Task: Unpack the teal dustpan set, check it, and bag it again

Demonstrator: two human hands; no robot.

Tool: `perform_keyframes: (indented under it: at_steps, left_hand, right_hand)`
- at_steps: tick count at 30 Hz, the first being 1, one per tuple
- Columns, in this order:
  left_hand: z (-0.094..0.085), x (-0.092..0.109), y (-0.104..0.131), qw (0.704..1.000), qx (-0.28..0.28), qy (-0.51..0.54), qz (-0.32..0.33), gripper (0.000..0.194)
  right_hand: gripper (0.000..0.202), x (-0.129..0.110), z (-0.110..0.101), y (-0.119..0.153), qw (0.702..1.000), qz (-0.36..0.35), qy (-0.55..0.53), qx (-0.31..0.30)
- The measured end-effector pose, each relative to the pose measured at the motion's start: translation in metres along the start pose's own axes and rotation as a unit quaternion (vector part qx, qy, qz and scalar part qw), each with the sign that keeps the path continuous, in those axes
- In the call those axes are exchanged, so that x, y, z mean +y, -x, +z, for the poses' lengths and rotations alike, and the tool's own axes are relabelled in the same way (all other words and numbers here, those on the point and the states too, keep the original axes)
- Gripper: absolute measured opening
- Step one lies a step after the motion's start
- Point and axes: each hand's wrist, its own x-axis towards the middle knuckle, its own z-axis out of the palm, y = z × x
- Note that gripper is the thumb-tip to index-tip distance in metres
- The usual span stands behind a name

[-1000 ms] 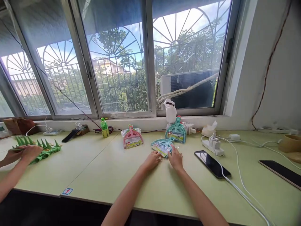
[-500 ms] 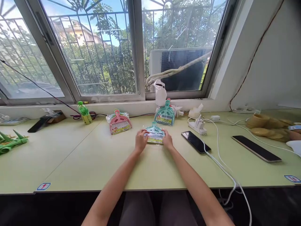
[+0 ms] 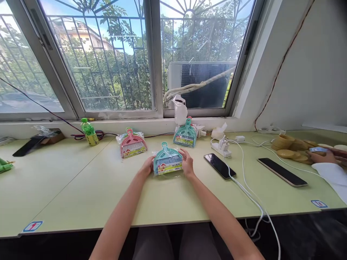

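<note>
A teal mini dustpan-and-brush set [image 3: 167, 159] in clear plastic is before me, its yellow printed label along the lower side and its handle pointing away. My left hand [image 3: 148, 166] holds its left edge, with the fingertips partly hidden by the package. On the other side, my right hand [image 3: 187, 164] grips the right edge, thumb near the label. Behind it, a pink dustpan-and-brush set [image 3: 132, 143] lies to the left. Another teal set [image 3: 185, 134] rests further back against a white torn wrapper [image 3: 180, 111].
Right of my hands lie a phone [image 3: 219, 165], white cables and a power strip [image 3: 221, 148]. A dark flat device [image 3: 282, 172] is further right, beside another person's hand [image 3: 324, 156] and tan round pieces [image 3: 288, 153]. A green bottle [image 3: 89, 133] stands left, near the window.
The teal set's front has turned more toward me, and my hands have shifted to its side edges. The camera view has swung slightly right; another person's hand and sleeve show more.
</note>
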Motion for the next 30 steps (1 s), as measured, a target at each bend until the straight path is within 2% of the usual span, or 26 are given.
perform_keyframes:
  at_steps: [2, 4, 7, 10, 12, 14, 16, 18, 20, 22, 27, 30]
  left_hand:
    - [-0.003, 0.001, 0.003, 0.998, -0.042, -0.013, -0.049, 0.036]
    - [-0.004, 0.002, 0.005, 0.996, -0.055, -0.018, -0.067, 0.030]
    - [-0.002, 0.001, 0.005, 0.998, -0.035, -0.006, -0.045, 0.023]
    - [0.002, 0.000, 0.001, 0.999, 0.003, 0.035, -0.010, 0.018]
    - [0.004, 0.000, -0.002, 0.997, 0.043, 0.068, 0.011, 0.015]
    - [0.006, 0.001, -0.004, 0.993, 0.063, 0.096, 0.031, 0.012]
    - [0.006, 0.001, -0.004, 0.992, 0.059, 0.104, 0.043, 0.012]
    - [0.007, 0.002, -0.001, 0.992, 0.045, 0.105, 0.054, 0.013]
    - [0.007, 0.004, 0.002, 0.991, 0.037, 0.107, 0.068, 0.015]
    - [0.007, 0.005, 0.005, 0.991, 0.032, 0.103, 0.073, 0.018]
    - [0.011, 0.005, 0.008, 0.994, 0.020, 0.080, 0.075, 0.031]
    - [0.014, 0.003, 0.009, 0.995, 0.011, 0.059, 0.074, 0.037]
  right_hand:
    - [0.050, -0.003, -0.002, 0.001, 1.000, 0.002, -0.011, 0.011]
    - [0.048, -0.005, -0.004, 0.002, 1.000, -0.011, -0.012, 0.009]
    - [0.046, -0.011, -0.004, 0.005, 0.996, -0.058, 0.072, 0.018]
    - [0.044, -0.019, -0.004, 0.011, 0.970, -0.084, 0.222, 0.043]
    - [0.039, -0.024, -0.004, 0.014, 0.958, -0.089, 0.266, 0.058]
    - [0.033, -0.026, -0.003, 0.015, 0.966, -0.097, 0.233, 0.059]
    - [0.027, -0.025, 0.000, 0.013, 0.987, -0.087, 0.135, 0.011]
    - [0.024, -0.021, 0.004, 0.012, 0.997, -0.042, 0.011, -0.058]
    - [0.028, -0.016, 0.010, 0.012, 0.992, 0.019, -0.087, -0.086]
    - [0.033, -0.013, 0.013, 0.013, 0.986, 0.064, -0.135, -0.071]
    - [0.038, -0.015, 0.008, 0.010, 0.978, 0.146, -0.147, -0.016]
    - [0.037, -0.020, 0.000, 0.005, 0.976, 0.146, -0.161, 0.034]
